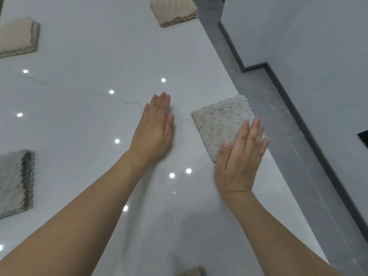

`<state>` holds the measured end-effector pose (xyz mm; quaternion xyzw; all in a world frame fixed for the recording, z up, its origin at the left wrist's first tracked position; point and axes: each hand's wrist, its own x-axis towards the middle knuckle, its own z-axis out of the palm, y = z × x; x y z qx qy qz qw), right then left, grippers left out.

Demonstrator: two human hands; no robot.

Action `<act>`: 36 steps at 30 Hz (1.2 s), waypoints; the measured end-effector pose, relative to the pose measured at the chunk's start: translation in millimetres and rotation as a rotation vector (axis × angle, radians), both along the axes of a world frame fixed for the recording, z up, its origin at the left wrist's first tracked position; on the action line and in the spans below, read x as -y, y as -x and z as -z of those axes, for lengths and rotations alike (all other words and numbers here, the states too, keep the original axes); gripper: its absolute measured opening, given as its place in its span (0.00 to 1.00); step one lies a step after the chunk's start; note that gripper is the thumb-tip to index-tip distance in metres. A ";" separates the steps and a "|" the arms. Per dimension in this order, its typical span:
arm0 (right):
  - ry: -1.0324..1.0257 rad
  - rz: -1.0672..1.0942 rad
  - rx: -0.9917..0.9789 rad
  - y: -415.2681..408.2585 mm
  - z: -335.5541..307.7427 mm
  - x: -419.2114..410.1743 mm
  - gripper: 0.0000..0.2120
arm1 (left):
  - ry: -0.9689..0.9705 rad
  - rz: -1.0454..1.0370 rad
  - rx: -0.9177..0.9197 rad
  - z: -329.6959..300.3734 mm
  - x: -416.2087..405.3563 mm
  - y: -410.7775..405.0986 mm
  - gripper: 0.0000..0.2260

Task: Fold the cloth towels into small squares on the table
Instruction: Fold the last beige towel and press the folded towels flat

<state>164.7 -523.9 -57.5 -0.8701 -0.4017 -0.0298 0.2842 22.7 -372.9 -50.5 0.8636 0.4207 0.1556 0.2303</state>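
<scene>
Nubbly, matt cloth towel [223, 124] lies on a glossy, smooth white table [89, 120] with faint grey veins

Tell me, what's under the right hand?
The right hand lies flat with straight fingers over the near corner of a folded pale towel on the white table. That corner is covered.

A glossy white bench [83, 56] with faint grey veining reflects small round ceiling lights [111, 92]; beside its right edge lie grey floor [264, 92], dark skirting [298, 108] and pale wall [308, 36].
</scene>
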 end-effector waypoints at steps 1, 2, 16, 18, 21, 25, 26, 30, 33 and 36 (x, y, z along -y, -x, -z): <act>-0.014 -0.050 0.002 4.8 -3.2 -1.0 0.29 | -0.010 -0.019 0.002 -2.5 4.3 8.2 0.23; -0.032 -0.100 -0.002 11.0 -7.3 -3.2 0.29 | -0.018 -0.033 0.001 -5.4 7.9 15.9 0.24; -0.041 -0.370 -0.377 172.0 -40.2 -35.2 0.26 | 0.027 -0.077 0.124 -44.8 21.9 193.2 0.25; -0.040 -0.370 -0.452 196.2 -47.4 -35.9 0.25 | 0.049 -0.103 0.143 -46.4 20.9 223.0 0.24; -0.032 -0.429 -0.536 231.1 -54.9 -42.7 0.24 | 0.065 -0.133 0.162 -47.6 17.1 255.6 0.25; -0.037 -0.537 -0.602 275.6 -51.2 -61.1 0.24 | 0.053 -0.189 0.186 -44.4 12.6 287.7 0.25; -0.031 -0.559 -0.609 286.3 -48.4 -64.5 0.23 | 0.042 -0.202 0.191 -43.6 11.5 296.4 0.25; -0.028 -0.642 -0.588 332.1 -32.9 -82.3 0.24 | -0.006 -0.324 0.237 -36.6 -0.6 345.7 0.25; -0.030 -0.665 -0.551 368.3 -23.7 -97.3 0.25 | 0.067 -0.420 0.258 -25.5 -12.4 384.6 0.25; -0.022 -0.694 -0.483 390.6 -21.7 -113.3 0.25 | 0.127 -0.420 0.283 -16.0 -17.4 399.2 0.25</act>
